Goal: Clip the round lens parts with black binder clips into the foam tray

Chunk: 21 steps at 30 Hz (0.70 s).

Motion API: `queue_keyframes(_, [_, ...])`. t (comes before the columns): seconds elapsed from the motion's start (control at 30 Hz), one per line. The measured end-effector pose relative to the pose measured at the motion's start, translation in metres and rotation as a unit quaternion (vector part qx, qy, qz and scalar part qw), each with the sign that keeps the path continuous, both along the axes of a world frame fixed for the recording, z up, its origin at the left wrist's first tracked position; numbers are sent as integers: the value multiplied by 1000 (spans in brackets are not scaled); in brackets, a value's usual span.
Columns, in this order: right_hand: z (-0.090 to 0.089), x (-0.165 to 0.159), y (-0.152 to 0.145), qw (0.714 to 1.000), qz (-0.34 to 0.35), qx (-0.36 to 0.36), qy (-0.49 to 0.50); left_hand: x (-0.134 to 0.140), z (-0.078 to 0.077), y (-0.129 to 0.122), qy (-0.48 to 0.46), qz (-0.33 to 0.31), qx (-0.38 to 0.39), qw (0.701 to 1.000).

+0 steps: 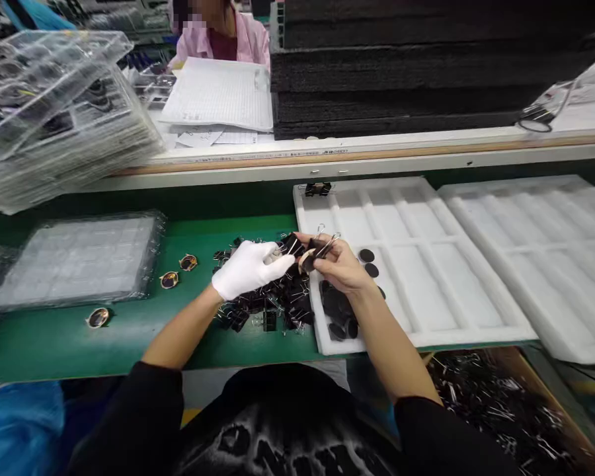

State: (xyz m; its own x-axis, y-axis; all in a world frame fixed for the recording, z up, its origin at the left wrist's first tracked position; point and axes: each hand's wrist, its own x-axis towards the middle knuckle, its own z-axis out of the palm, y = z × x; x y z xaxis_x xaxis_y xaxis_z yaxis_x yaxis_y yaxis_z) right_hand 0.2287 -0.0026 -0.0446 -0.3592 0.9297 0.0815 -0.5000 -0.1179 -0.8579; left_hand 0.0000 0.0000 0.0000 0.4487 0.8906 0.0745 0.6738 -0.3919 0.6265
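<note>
Left hand (252,267) pinches a binder clip (292,244); right hand (344,268) clasps a pale-rimmed round part (307,260), likely light, rigid: grip its edge.

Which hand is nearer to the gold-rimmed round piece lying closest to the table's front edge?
Left. The left hand is over the binder clips, to the right of the gold-rimmed piece and beyond it; the right hand is farther right, over the white foam tray.

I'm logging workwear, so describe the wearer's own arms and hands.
The left hand wears a plain white glove that ends at the wrist; the right hand is bare. Both forearms are uncovered below loose black sleeves. No markings show on glove or sleeves.
</note>
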Motion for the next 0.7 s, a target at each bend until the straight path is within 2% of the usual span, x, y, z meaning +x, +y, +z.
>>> queue_keyframes(0.1, [-2,-7,7,992,-111,-50,29,-1,-2,2,-26,-13,6,1000])
queue_keyframes(0.2, [-3,-13,11,983,-163,-74,27,2,-4,2,-40,-36,-7,999])
queue_keyframes(0.47, [-5,-17,6,984,-170,-38,-34,11,-3,-2,-72,-31,-140,987])
queue_keyframes(0.7, [-6,-17,9,983,-180,-26,-32,10,-5,-1,-64,-35,-122,990])
